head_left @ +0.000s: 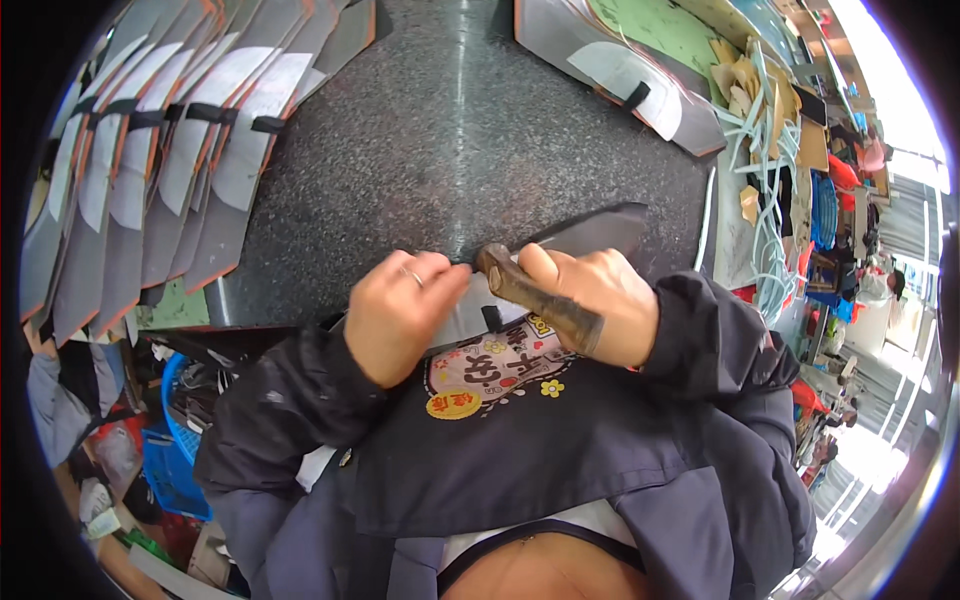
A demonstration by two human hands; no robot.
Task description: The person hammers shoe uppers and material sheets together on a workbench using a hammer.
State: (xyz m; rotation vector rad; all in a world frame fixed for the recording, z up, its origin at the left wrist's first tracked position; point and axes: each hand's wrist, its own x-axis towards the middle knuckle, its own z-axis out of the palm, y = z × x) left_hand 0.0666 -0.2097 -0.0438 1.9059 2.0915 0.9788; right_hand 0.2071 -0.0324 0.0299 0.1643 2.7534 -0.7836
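Note:
On the dark speckled tabletop in front of me lies a grey flat panel [590, 236] with a lighter patch and a short black strap [491, 318]. My right hand [605, 290] is closed around a worn brown hammer [545, 298], its blunt end pointing toward my left fingertips. The hammer's handle is hidden by the hand. My left hand [405, 305], with a ring on one finger, has its fingers pinched together over the panel, close to the hammer's end. Whatever sits between those fingertips is hidden.
Several similar grey panels with orange edges [215, 190] overlap at the left. More panels [640, 85] lie at the far right, beside tangled pale strips [770, 190] and scraps. A blue basket [180, 420] stands below the table's left edge. A dark printed apron [500, 440] covers my lap.

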